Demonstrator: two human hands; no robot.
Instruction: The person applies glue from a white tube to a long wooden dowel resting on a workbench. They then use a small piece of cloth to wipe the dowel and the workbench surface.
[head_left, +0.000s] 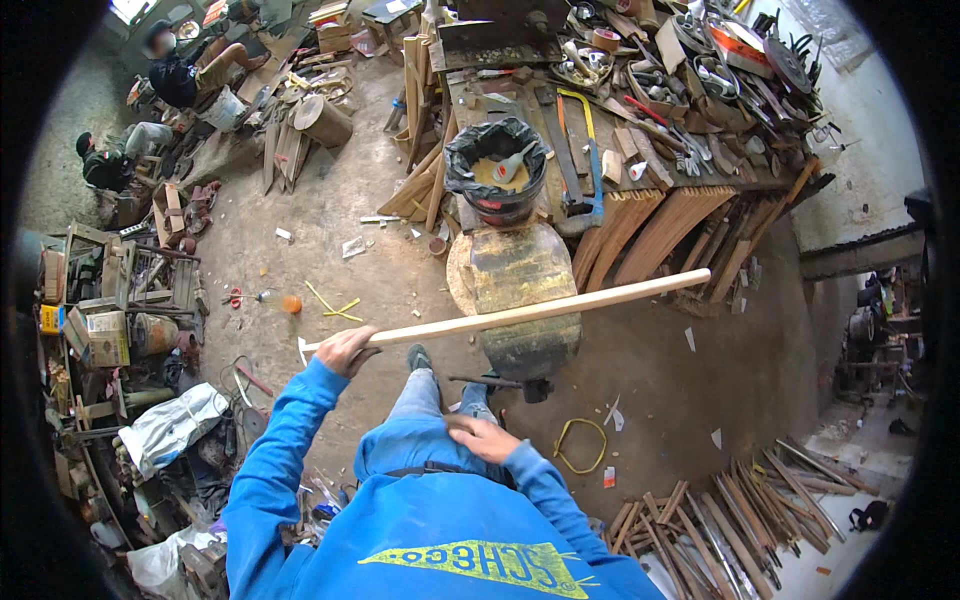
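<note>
Tan powder (484,172) in lined bucket (500,211); left fingers (347,349) grip wooden strip (530,316); right fingers (463,430) loose.

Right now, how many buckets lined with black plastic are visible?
1: the round bucket lined with black plastic, beyond the long pale wooden stick in your left hand. Others may be hidden in the clutter.
</note>
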